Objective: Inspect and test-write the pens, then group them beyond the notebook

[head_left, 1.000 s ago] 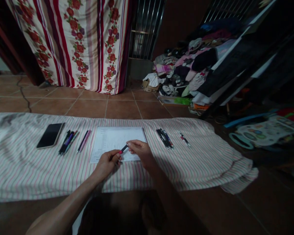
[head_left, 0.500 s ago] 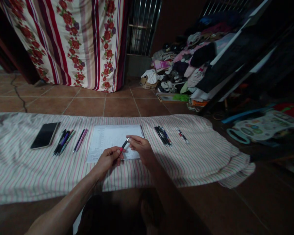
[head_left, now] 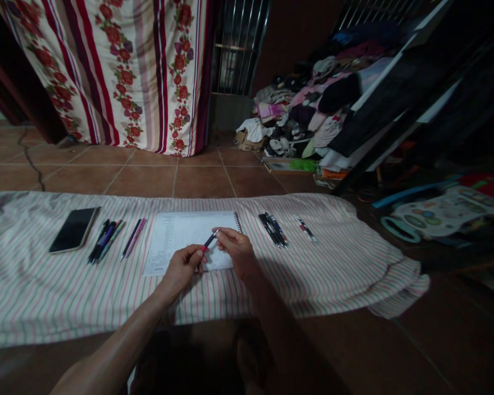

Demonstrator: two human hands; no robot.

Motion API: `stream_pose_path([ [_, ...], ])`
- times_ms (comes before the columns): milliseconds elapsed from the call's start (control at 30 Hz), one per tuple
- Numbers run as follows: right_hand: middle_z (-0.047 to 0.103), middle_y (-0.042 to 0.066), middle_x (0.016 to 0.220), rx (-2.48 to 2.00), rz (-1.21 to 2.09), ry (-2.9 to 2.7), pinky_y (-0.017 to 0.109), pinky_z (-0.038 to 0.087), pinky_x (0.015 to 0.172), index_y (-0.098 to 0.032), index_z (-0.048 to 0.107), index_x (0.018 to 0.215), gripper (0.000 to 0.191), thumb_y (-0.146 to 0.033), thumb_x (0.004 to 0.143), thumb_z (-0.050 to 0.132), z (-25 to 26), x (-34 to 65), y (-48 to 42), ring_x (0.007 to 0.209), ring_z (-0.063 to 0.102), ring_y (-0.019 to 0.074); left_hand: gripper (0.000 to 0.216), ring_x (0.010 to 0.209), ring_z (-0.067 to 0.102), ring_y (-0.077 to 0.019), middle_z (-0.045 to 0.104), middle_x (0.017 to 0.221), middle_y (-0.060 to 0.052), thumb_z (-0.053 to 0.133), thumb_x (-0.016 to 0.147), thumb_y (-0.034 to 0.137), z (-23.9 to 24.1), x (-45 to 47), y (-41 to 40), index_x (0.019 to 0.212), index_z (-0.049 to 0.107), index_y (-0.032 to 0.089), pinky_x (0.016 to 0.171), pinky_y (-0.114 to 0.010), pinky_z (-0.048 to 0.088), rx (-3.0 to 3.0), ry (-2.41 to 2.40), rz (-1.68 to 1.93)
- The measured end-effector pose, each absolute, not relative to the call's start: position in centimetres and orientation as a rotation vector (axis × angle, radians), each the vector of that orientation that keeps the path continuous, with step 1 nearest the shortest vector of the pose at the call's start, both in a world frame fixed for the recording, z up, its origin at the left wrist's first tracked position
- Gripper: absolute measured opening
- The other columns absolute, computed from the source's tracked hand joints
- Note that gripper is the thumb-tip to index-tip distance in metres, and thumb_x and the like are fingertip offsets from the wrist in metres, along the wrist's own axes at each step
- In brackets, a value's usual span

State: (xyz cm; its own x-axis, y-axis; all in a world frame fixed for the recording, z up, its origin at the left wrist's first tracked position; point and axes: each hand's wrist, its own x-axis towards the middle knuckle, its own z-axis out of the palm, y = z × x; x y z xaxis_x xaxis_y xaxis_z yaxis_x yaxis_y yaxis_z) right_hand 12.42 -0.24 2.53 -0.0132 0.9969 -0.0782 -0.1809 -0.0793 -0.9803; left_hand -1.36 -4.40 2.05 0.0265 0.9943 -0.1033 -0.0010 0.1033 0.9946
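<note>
Both hands hold one pen [head_left: 209, 240], dark with a red part near one end and a silvery tip, slanted above a spiral notebook [head_left: 164, 241]. My left hand [head_left: 186, 263] is closed round the red end. At the silvery end, the fingers of my right hand [head_left: 236, 247] pinch the pen. Printed or written marks show faintly on the page. Left of the notebook lie a pair of pens [head_left: 133, 239], one dark and one pink, and a bunch of several pens [head_left: 104, 241]. To its right lie several dark pens [head_left: 273, 230] and a white-and-dark pen [head_left: 307, 230].
A striped cloth [head_left: 337, 263] covers the low surface. A phone [head_left: 74, 230] lies at its left. Beyond the tiled floor hang a flowered curtain [head_left: 144, 71] and, right of it, a heap of clothes [head_left: 304, 109]. A light-coloured plastic object [head_left: 448, 214] stands at the right.
My hands stay on the pen in nearly the same pose; the right fingers now cover slightly more of its silvery tip. The view has shifted very slightly.
</note>
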Motion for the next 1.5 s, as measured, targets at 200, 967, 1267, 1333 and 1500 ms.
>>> stream_pose_path([
  [200, 0.057, -0.002, 0.057, -1.107, 1.421, -0.969, 0.021, 0.04, 0.052, -0.014, 0.069, 0.089, 0.039, -0.041, 0.061, 0.07, 2.4, 11.9, -0.2, 0.052, 0.049, 0.0071, 0.026, 0.054, 0.053, -0.0111, 0.059, 0.065, 0.001, 0.053, 0.077, 0.034, 1.1, -1.2, -4.2, 0.089, 0.062, 0.013, 0.056, -0.025, 0.042, 1.279, 1.366, 1.179],
  [967, 0.065, 0.002, 0.071, -1.084, 1.459, -0.986, 0.025, 0.041, 0.063, -0.016, 0.073, 0.083, 0.03, -0.039, 0.064, 0.069, 2.2, 12.3, -0.1, 0.062, 0.052, 0.0097, 0.028, 0.046, 0.045, -0.0088, 0.054, 0.059, 0.003, 0.053, 0.075, 0.038, 0.9, -0.8, -4.3, 0.084, 0.062, 0.013, 0.048, -0.023, 0.038, 1.214, 1.287, 1.166],
  [1267, 0.069, 0.006, 0.08, -1.078, 1.488, -0.966, 0.026, 0.045, 0.066, -0.016, 0.074, 0.085, 0.034, -0.041, 0.062, 0.071, 2.4, 12.4, -0.1, 0.067, 0.056, 0.0115, 0.025, 0.051, 0.051, -0.0104, 0.056, 0.062, 0.002, 0.051, 0.076, 0.035, 0.8, -1.0, -4.2, 0.086, 0.062, 0.015, 0.052, -0.024, 0.041, 1.287, 1.336, 1.203],
  [1333, 0.069, 0.006, 0.081, -1.084, 1.479, -0.969, 0.026, 0.045, 0.066, -0.017, 0.074, 0.085, 0.033, -0.041, 0.063, 0.071, 2.4, 12.4, -0.1, 0.067, 0.057, 0.0115, 0.024, 0.052, 0.051, -0.0109, 0.057, 0.062, 0.002, 0.051, 0.076, 0.034, 0.8, -1.0, -4.3, 0.086, 0.062, 0.015, 0.054, -0.024, 0.042, 1.304, 1.357, 1.21],
  [1500, 0.068, 0.004, 0.078, -1.088, 1.444, -0.988, 0.025, 0.044, 0.064, -0.018, 0.074, 0.083, 0.029, -0.039, 0.063, 0.071, 2.3, 12.4, 0.0, 0.067, 0.057, 0.0109, 0.023, 0.053, 0.054, -0.0115, 0.059, 0.065, 0.001, 0.051, 0.077, 0.033, 0.6, -0.9, -4.3, 0.088, 0.061, 0.015, 0.056, -0.025, 0.044, 1.308, 1.39, 1.221],
])
